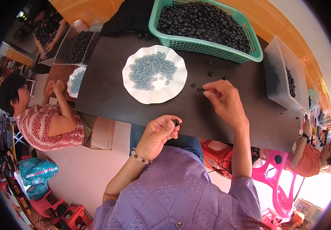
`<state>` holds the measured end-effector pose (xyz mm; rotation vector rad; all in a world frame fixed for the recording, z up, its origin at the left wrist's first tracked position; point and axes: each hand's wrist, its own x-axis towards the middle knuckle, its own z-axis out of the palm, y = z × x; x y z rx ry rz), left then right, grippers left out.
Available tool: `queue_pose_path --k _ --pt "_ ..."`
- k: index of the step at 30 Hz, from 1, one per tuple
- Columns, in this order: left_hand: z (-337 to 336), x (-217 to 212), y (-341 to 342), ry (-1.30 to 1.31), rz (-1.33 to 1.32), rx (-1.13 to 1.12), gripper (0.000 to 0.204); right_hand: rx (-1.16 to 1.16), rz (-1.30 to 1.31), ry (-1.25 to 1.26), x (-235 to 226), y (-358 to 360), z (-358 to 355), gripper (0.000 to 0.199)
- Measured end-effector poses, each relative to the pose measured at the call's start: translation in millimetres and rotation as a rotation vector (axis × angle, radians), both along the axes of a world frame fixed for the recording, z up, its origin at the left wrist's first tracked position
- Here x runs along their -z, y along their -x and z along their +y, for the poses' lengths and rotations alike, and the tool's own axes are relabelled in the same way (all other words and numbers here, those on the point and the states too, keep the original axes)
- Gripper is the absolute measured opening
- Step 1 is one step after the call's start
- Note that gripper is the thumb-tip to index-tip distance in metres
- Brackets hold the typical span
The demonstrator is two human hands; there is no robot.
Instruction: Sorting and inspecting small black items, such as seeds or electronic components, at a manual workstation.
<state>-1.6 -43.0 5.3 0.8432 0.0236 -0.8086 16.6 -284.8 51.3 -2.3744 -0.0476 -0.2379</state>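
Note:
My left hand (160, 135) is closed, its thumb and fingers pinching a small black cylindrical part (176, 122) above the table's near edge. Over the dark table (111, 76), my right hand (224, 100) has thumb and forefinger pinched together at a tiny black piece (200, 89). A few loose black parts (210, 73) lie just beyond these fingertips. To the left of them stands a white wavy-rimmed plate (150, 99) with many small translucent blue-grey rings (150, 71) on it.
A green basket (207, 44) full of black parts stands at the back. At the right is a clear plastic bin (282, 76) with more. People sit at left (50, 126) and right (309, 157). A pink stool (274, 184) stands below the table's right end.

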Motion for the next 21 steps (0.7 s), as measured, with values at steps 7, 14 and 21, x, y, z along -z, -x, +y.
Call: queue_pose_path --k 7,14,21 --pt "9 4 4 -0.016 -0.003 -0.055 0.027 -0.268 -0.134 0.149 1 -50 33 0.013" --pt "20 9 3 -0.032 0.006 -0.114 0.027 -0.353 -0.113 0.229 12 -73 64 0.011" --pt "23 13 4 -0.008 0.022 -0.115 0.027 -0.282 -0.130 0.343 20 -86 83 0.009"
